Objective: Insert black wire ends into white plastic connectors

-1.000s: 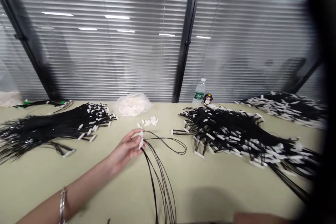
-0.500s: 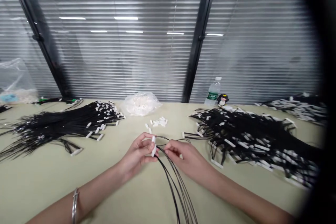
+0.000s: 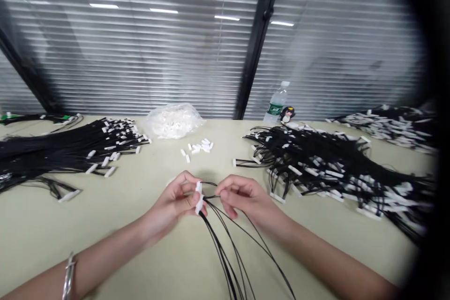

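Between the thumb and fingers of my left hand (image 3: 181,199) is a white connector (image 3: 198,197), held upright on its long side. Several thin black wires (image 3: 225,239) come out of it and hang toward the table's near edge. My right hand (image 3: 242,194) pinches a black wire close to the connector, thumb against forefinger. The tip of that wire is hidden by the fingers. Beyond both hands, small loose white connectors (image 3: 202,145) lie scattered on the table.
A clear bag of white parts (image 3: 172,122) stands at the back. Wire bundles with white ends lie left (image 3: 70,145) and right (image 3: 316,159). A water bottle (image 3: 276,105) and a penguin figure (image 3: 287,115) stand near the blinds. The table (image 3: 147,272) is pale green.
My view has tilted down and turned a little left-to-right, shifting the scene up and leftward. My right hand has brought a wire up near the connector, and the hanging wires have spread apart.
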A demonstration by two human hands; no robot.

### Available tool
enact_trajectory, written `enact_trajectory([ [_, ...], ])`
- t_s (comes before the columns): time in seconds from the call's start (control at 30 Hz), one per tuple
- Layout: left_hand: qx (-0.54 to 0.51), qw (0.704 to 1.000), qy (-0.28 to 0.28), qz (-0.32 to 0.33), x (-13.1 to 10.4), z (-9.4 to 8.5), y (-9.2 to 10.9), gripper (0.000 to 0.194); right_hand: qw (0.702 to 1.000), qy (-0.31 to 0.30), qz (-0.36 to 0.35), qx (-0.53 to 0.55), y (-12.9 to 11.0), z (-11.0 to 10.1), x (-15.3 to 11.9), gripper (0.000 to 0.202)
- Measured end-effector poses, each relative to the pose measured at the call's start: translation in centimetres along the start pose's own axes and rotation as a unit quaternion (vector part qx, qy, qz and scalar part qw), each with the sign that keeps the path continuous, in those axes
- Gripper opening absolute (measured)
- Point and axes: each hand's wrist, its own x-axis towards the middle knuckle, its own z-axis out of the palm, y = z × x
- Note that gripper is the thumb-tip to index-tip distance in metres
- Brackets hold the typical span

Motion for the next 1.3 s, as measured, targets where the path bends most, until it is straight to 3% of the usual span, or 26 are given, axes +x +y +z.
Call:
enact_trajectory([
  [0.13, -0.027, 1.000, -0.009, 0.009, -0.1, 0.5, -0.2, 0.012, 0.989, -0.021, 0.030, 0.144, 0.0, -0.8, -0.1, 0.011],
  [0.27, -0.039, 0.999, -0.017, 0.006, -0.3, 0.6, -0.2, 0.013, 0.973, -0.076, 0.046, 0.214, 0.1, -1.8, -0.1, 0.011],
  [0.47, -0.045, 0.999, -0.019, 0.005, -0.3, 0.7, -0.3, 0.014, 0.965, -0.126, -0.026, 0.228, -0.7, -2.2, -0.8, 0.017],
  [0.6, -0.057, 0.998, -0.009, 0.000, -0.3, 0.7, -0.2, 0.015, 0.977, -0.056, -0.093, 0.182, -1.5, -2.1, -1.1, 0.022],
  [0.7, -0.060, 0.998, 0.000, -0.006, -0.3, 0.7, -0.2, 0.015, 0.968, 0.053, -0.154, 0.194, -2.3, -2.9, -0.8, 0.010],
  [0.87, -0.063, 0.998, 0.001, -0.011, -0.4, 0.6, -0.3, 0.016, 0.938, 0.224, -0.226, 0.140, -4.4, -6.7, -0.2, 0.014],
  [1.0, -0.066, 0.998, 0.004, -0.014, -0.3, 0.6, -0.4, 0.016, 0.931, 0.282, -0.230, -0.028, -6.2, -10.5, -1.0, 0.022],
  [1.07, -0.065, 0.998, 0.004, -0.015, -0.3, 0.6, -0.4, 0.015, 0.927, 0.299, -0.221, -0.050, -6.9, -11.3, -1.5, 0.021],
  [1.17, -0.061, 0.998, -0.003, -0.017, -0.3, 0.6, -0.4, 0.014, 0.919, 0.330, -0.216, -0.012, -7.5, -9.7, -1.9, 0.018],
  [1.23, -0.059, 0.998, -0.010, -0.018, -0.3, 0.6, -0.4, 0.013, 0.912, 0.341, -0.227, -0.008, -7.5, -6.8, -2.0, 0.013],
  [1.3, -0.054, 0.998, -0.013, -0.016, -0.4, 0.7, -0.4, 0.013, 0.904, 0.332, -0.256, -0.089, -7.0, -3.2, -2.3, 0.008],
])
